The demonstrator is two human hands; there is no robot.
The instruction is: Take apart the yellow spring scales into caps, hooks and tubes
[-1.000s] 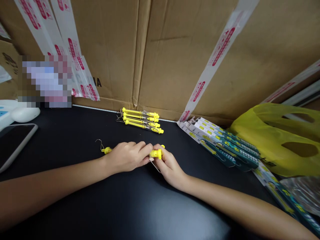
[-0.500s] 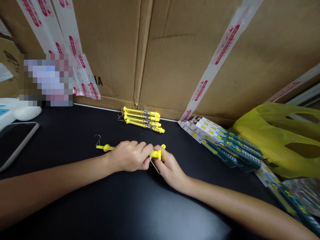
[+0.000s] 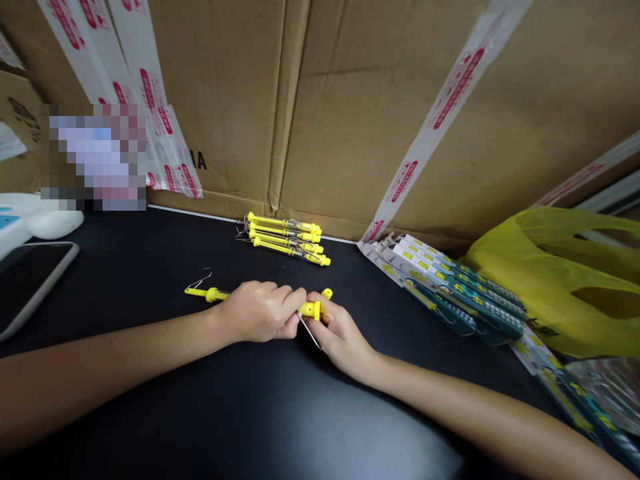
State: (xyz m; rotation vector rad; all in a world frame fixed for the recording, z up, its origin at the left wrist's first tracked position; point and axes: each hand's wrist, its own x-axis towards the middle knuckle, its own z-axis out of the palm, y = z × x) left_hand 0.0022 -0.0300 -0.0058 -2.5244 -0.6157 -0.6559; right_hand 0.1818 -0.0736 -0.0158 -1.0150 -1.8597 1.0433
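A rounded white plastic object with a blue panel point(image 3: 55, 220) stood at the left of the black glossy tabletop point(image 3: 280, 413), and a dark-screened phone in a pale case point(image 3: 37, 280) lay nearer the front edge. Right of these, a slim yellow plastic tool with a thin metal hook point(image 3: 212, 295) stretched crosswise, well in from the back edge, its hook end pointing left. The left hand point(image 3: 265, 312) had its grip closed around the tool's middle. Beyond, near the back edge, lay a row of similar yellow tools point(image 3: 287, 240). A bent metal rod point(image 3: 310, 332) slanted from the held tool's right end to the right hand point(image 3: 345, 337), whose grip was curled at that end; exactly what it held could not be told. A small yellow piece point(image 3: 327, 293) showed behind its fingers. Farther right lay overlapping white-and-green printed boxes point(image 3: 450, 287), then a translucent yellow plastic bag point(image 3: 540, 253).
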